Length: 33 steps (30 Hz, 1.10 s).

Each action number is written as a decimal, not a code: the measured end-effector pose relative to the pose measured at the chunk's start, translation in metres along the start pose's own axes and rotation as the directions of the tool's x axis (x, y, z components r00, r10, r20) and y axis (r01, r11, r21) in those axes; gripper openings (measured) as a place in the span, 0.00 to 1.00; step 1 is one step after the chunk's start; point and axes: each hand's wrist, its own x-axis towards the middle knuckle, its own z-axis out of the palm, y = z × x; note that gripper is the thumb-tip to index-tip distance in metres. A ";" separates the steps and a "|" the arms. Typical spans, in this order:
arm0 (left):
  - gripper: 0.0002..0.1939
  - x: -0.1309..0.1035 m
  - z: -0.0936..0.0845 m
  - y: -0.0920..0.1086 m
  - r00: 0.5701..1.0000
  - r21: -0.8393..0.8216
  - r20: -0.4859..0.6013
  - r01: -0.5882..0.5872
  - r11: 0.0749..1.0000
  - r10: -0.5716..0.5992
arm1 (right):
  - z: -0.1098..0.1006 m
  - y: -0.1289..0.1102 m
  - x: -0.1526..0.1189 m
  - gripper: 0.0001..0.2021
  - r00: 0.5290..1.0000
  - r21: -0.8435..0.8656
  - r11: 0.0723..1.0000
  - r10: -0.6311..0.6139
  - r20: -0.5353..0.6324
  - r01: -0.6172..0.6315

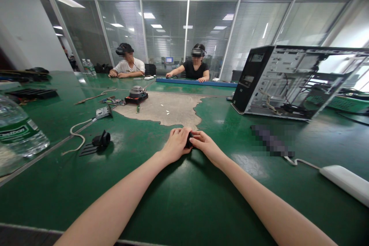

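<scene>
Both my hands meet near the middle of the green table (173, 207), around a small black part (189, 140). My left hand (175, 144) wraps the part from the left, its fingers curled over the far side. From the right, my right hand (205, 143) grips the same part with thumb and fingers. Much of the part is hidden by my fingers. To the left lies a black plastic piece (100, 139) with several prongs. Beyond my hands is a bare, worn patch (178, 109) in the green surface.
An open computer case (253, 80) stands at the right, with a white power bank (346, 182) nearer. A water bottle (21, 130) is at far left. A heatsink fan (137, 94) sits beyond. Two people sit across the table, one in white (131, 68), one in black (196, 70).
</scene>
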 end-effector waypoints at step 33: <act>0.28 0.000 -0.003 0.000 1.000 -0.048 0.007 0.015 0.999 -0.014 | 0.001 -0.008 -0.004 0.16 1.000 0.035 0.999 0.005 0.029 -0.006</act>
